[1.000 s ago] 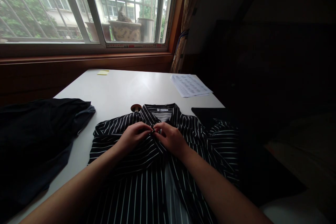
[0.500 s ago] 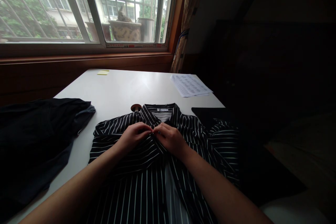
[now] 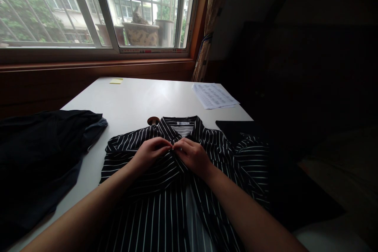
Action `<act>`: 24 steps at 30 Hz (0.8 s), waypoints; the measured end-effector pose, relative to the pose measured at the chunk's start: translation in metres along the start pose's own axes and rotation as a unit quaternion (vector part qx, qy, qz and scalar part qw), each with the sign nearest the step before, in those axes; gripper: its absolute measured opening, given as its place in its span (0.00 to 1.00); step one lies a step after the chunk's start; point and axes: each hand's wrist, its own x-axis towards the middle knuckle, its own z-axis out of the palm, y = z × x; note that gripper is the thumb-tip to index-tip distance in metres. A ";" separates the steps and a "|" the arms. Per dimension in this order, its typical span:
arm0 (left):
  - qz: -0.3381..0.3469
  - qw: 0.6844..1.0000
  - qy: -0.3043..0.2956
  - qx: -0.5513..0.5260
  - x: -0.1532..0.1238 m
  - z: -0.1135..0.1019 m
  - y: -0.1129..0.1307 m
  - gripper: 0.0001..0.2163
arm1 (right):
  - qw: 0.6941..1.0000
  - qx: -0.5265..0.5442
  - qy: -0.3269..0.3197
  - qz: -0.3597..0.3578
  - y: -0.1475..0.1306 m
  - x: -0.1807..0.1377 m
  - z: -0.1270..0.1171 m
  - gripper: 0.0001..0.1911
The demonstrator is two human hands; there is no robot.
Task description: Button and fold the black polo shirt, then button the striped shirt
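A black shirt with thin white stripes (image 3: 165, 201) lies front up on the white table (image 3: 130, 102), its collar pointing away from me. My left hand (image 3: 149, 153) and my right hand (image 3: 193, 155) meet fingertip to fingertip just below the collar. Both pinch the two front edges of the shirt together at the top of the placket. The fingers hide what lies between them. Lower down the shirt front lies apart, showing a pale strip.
A dark garment (image 3: 38, 157) is heaped at the table's left. A small round wooden object (image 3: 152, 120) sits by the collar. Printed sheets (image 3: 214, 95) lie at the far right, a yellow sticky note (image 3: 115, 81) at the far edge. A window and sill run behind.
My hands have stayed at the collar; the fingertips have drawn slightly closer together and the small glint between them seen a second ago is now covered.
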 end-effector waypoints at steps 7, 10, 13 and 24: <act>0.016 1.000 0.014 0.002 -0.001 0.003 -0.001 0.06 | 1.000 -0.011 0.009 -0.011 0.001 0.000 -0.001 0.06; 0.031 0.999 0.027 0.014 -0.001 0.004 0.000 0.05 | 1.000 -0.014 0.010 -0.012 0.000 0.000 -0.001 0.06; 0.059 0.997 0.040 0.035 -0.002 0.005 0.000 0.05 | 1.000 -0.015 0.013 -0.013 0.000 0.000 -0.002 0.07; 0.142 0.982 0.057 0.112 -0.007 0.004 0.001 0.05 | 0.999 -0.007 0.030 -0.016 -0.004 0.001 -0.005 0.07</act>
